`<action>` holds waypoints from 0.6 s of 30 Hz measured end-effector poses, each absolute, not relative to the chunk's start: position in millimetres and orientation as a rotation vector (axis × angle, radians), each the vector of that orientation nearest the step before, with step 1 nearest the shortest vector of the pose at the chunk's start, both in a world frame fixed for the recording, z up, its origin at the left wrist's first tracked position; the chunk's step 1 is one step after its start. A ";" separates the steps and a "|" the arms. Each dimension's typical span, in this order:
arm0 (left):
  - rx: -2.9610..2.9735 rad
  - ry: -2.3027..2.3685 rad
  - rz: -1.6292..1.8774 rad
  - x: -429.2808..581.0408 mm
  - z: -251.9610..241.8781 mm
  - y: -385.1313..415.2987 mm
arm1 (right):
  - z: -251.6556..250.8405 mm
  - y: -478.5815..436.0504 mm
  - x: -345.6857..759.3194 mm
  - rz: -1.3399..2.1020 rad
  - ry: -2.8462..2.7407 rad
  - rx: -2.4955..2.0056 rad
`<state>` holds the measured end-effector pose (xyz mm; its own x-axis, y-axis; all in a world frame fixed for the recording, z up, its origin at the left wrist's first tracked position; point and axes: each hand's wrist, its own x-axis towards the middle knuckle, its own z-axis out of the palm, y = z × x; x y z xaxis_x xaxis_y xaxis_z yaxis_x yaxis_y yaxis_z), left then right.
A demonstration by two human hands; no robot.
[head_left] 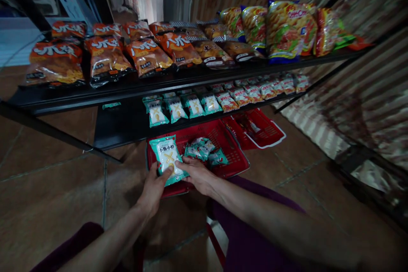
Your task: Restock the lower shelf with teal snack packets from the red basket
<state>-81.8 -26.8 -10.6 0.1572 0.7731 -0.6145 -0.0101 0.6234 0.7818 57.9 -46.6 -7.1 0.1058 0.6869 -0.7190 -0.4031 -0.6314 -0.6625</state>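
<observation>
A green and white snack bag [168,155] is held between both hands, its printed front facing up. My left hand [155,185] grips its lower left edge, thumb on the front. My right hand [198,174] grips the lower right edge, its thumb also on the front. Below the bag stands a red basket [236,157], where several more green snack bags [200,148] lie in a heap. A row of matching green and white bags [177,110] stands on the lower shelf, just beyond the basket.
The black upper shelf [127,87] carries orange chip bags [108,57], brown bags [212,53] and large yellow-blue bags [287,29]. Red and white packets [244,95] line the lower shelf [127,129] to the right. A second red basket [266,129] sits on the floor.
</observation>
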 end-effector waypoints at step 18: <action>0.817 1.175 0.745 -83.6 37.2 -12.3 | 30.1 -23.2 51.5 1.632 -0.513 -1.409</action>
